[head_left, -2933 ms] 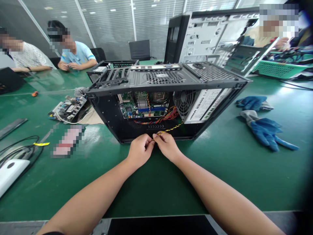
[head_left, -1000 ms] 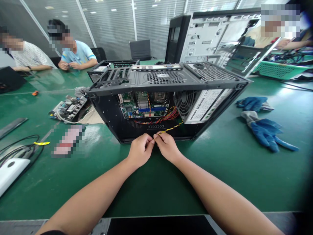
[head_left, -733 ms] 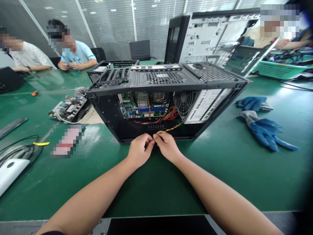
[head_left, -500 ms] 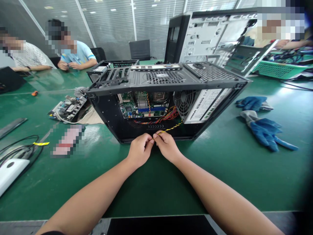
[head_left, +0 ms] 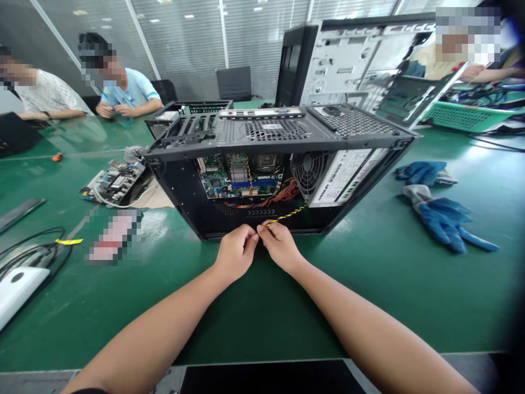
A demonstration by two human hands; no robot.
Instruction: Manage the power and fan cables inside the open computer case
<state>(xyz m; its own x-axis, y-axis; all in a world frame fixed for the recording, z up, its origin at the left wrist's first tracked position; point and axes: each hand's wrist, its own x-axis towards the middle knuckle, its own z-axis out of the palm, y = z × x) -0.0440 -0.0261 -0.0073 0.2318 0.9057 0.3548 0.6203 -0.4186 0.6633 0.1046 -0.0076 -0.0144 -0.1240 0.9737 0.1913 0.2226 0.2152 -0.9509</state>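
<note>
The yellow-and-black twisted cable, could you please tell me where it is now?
In the head view, just right of centre, the cable runs from beside the lower-left corner of the white-labelled power supply down to the bare right hand.

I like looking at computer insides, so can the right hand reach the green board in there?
Probably yes: the case is open on its near side, and the green board shows inside. But the right hand is pinching yellow-and-black wires, so it might need to let go.
</note>
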